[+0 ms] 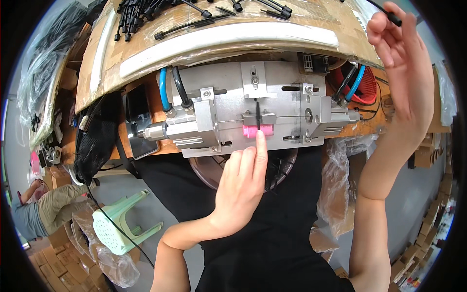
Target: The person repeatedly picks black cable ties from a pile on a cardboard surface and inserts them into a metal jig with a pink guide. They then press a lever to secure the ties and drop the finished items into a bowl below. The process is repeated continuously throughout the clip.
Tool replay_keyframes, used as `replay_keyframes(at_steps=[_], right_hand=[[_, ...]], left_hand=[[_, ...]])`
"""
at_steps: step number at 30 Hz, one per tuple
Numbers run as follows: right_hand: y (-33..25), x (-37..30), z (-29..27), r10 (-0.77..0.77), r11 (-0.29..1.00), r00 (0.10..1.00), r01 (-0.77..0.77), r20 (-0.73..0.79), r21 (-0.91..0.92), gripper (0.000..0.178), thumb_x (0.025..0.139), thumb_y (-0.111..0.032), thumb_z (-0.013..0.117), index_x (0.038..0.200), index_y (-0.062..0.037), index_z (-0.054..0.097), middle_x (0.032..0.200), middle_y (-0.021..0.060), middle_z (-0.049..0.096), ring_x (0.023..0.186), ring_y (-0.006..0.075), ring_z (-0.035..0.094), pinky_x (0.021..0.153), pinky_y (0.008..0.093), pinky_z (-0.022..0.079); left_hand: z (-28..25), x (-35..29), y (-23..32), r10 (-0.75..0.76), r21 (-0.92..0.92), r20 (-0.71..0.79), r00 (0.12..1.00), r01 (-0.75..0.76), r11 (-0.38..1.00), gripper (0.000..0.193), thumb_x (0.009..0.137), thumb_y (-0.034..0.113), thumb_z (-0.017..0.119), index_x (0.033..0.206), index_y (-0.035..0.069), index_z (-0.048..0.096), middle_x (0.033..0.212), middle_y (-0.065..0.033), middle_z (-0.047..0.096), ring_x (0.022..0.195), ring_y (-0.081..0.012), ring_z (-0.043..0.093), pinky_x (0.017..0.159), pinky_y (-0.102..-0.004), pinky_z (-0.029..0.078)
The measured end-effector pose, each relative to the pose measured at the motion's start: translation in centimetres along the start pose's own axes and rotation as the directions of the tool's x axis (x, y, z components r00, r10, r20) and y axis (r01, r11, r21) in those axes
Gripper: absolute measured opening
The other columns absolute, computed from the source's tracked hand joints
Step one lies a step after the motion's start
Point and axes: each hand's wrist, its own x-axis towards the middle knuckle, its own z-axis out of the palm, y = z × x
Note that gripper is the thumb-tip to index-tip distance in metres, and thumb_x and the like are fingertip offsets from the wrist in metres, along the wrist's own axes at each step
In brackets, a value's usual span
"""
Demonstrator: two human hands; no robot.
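My left hand (pixel 241 187) reaches over a metal fixture (pixel 287 104), index finger stretched out and the other fingers curled. Its fingertip touches the lower end of a thin black rod (pixel 258 114), which lies across a small metal block above a pink cylindrical piece (pixel 251 131). The thumb is hidden. Raised at the upper right, my right hand (pixel 396 46) has its fingers closed around a black rod with a thick end (pixel 393 18); part of that rod runs out of view.
Many black rods with thick ends (pixel 131 19) lie on cardboard (pixel 292 13) beyond the fixture. Blue and black hoses (pixel 164 90) run into both sides. A phone (pixel 138 119) and black mesh bag (pixel 99 141) sit left. A red basket (pixel 365 85) stands right; a green stool (pixel 114 228) is lower left.
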Motion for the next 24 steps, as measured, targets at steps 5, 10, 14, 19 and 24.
replay_keyframes(at_steps=[5,10,14,19,24], right_hand=[[0.1,-1.8,-2.4,-0.120,0.993,0.961,0.121,0.250,0.011,0.021,0.100,-0.010,0.055,0.117,0.0015,0.056,0.107,0.0164,0.065,0.081,0.0167,0.060,0.060,0.0236,0.047],[2.2,-9.8,0.8,-0.153,0.949,0.967,0.202,0.206,-0.241,0.031,0.086,0.007,0.066,0.116,0.0058,0.059,0.103,0.0146,0.068,0.079,0.0140,0.063,0.064,0.0248,0.052],[5.8,-16.5,3.0,-0.093,0.846,0.940,0.248,0.328,-0.472,0.058,0.073,0.011,0.075,0.127,0.0086,0.057,0.094,0.0137,0.068,0.067,0.0179,0.061,0.062,0.0295,0.052],[8.2,-18.8,5.3,-0.069,0.830,0.901,0.290,0.428,-0.477,0.069,0.072,0.006,0.077,0.136,0.0052,0.052,0.069,0.0079,0.054,0.060,0.0210,0.054,0.057,0.0341,0.047],[9.1,-18.0,5.5,-0.020,0.805,0.889,0.286,0.458,-0.520,0.069,0.076,0.000,0.077,0.140,0.0010,0.051,0.066,0.0067,0.050,0.059,0.0205,0.053,0.054,0.0335,0.045]], left_hand=[[0.5,0.8,0.1,0.019,0.045,-0.035,0.999,-0.018,0.999,0.071,0.073,-0.005,0.060,0.141,-0.011,0.041,0.094,-0.0082,0.049,0.084,-0.0202,0.051,0.078,-0.0283,0.048],[-0.6,0.7,-0.6,0.012,-0.028,0.005,1.000,-0.012,1.000,0.067,0.074,-0.003,0.062,0.139,-0.007,0.045,0.097,-0.0097,0.052,0.089,-0.0225,0.053,0.082,-0.0308,0.048],[-6.5,6.4,-6.1,-0.020,-0.129,-0.245,0.969,-0.012,0.992,0.025,0.087,-0.004,0.060,0.110,0.004,0.067,0.095,-0.0068,0.063,0.085,-0.0226,0.059,0.073,-0.0315,0.048],[-11.6,13.5,-17.3,0.137,-0.218,-0.083,0.987,-0.152,0.964,0.013,0.094,0.002,0.056,0.105,0.001,0.063,0.107,-0.0043,0.063,0.097,-0.0126,0.058,0.082,-0.0255,0.044],[-13.1,13.4,-18.2,0.152,-0.383,0.105,0.983,-0.101,0.918,0.017,0.090,-0.004,0.057,0.105,0.000,0.063,0.105,-0.0041,0.062,0.097,-0.0133,0.058,0.089,-0.0268,0.045]])
